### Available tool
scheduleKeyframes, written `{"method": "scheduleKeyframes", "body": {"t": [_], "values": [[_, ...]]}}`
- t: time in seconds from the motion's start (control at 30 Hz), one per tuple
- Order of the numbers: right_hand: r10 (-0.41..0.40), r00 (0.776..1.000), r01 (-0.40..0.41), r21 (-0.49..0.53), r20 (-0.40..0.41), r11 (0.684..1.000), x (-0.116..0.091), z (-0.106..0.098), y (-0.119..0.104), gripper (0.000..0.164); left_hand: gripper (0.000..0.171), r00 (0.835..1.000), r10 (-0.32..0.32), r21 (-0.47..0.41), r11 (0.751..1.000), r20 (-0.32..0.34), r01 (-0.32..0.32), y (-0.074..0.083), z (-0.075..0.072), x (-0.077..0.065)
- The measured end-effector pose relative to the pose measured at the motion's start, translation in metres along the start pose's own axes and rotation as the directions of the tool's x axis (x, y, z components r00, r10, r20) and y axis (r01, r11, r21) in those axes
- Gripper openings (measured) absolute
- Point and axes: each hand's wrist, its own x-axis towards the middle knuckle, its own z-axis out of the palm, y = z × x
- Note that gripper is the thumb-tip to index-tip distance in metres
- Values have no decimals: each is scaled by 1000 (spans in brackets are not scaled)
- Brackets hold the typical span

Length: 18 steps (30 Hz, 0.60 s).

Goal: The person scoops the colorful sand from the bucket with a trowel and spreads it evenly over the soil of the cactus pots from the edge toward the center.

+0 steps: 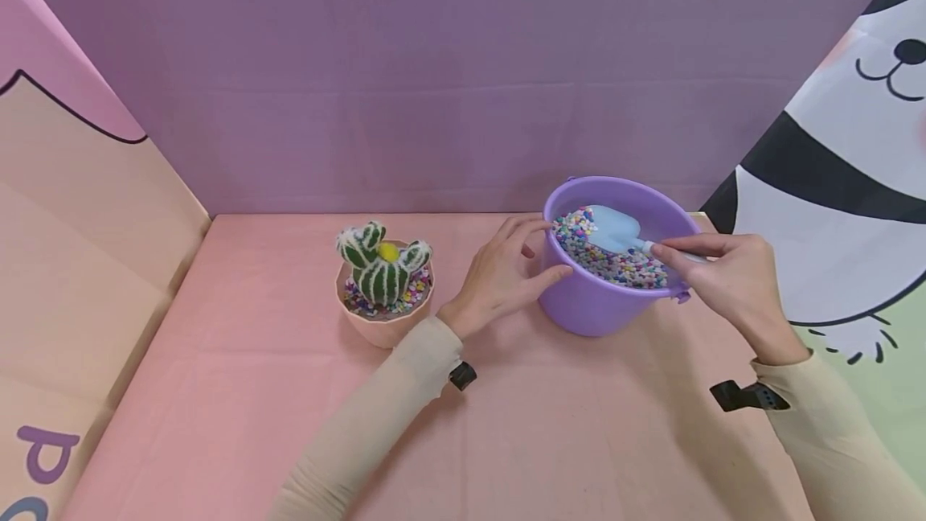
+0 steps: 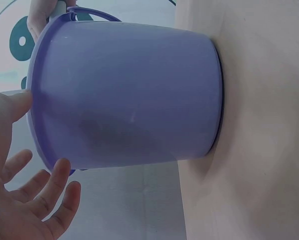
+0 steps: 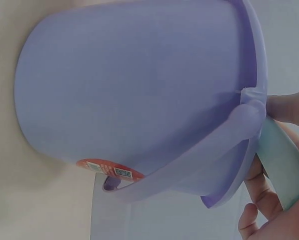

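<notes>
A purple bucket (image 1: 589, 312) holds many small multicoloured pebbles (image 1: 629, 268). Inside it, the light blue blade of a small trowel (image 1: 615, 229) lies over the pebbles. My right hand (image 1: 734, 276) grips the trowel's handle at the bucket's right rim; the right wrist view shows that pale handle (image 3: 282, 162) between thumb and fingers. At the bucket's left side is my left hand (image 1: 502, 276), its thumb at the rim and its fingers spread and loosely bent, as the left wrist view shows. Left of that hand stands a potted cactus (image 1: 383, 280) with a yellow flower.
The cactus sits in a peach-coloured pot (image 1: 383, 332) with coloured pebbles about its base. A pink cloth (image 1: 550, 441) covers the table, with a purple backdrop (image 1: 434, 79) behind. On the right stands a panel with a panda print (image 1: 854, 183). The bucket's handle (image 3: 184, 162) hangs down its side.
</notes>
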Motion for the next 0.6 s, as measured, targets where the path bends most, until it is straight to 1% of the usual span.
{"method": "scheduleKeyframes", "body": {"t": [0.13, 0.33, 0.6], "values": [[5, 1000, -5, 13, 0, 1000, -2, -2, 0, 34, 68, 1000, -18, -10, 1000, -11, 18, -1, -1, -4], [1, 1000, -1, 12, -4, 1000, -6, -5, -3, 33, 65, 999, -41, -11, 999, -9, 41, -3, -6, -9], [13, 1000, -14, 27, 9, 1000, -11, -8, -8, 35, 61, 1000, -26, -11, 1000, -7, 26, -6, -10, -16]]}}
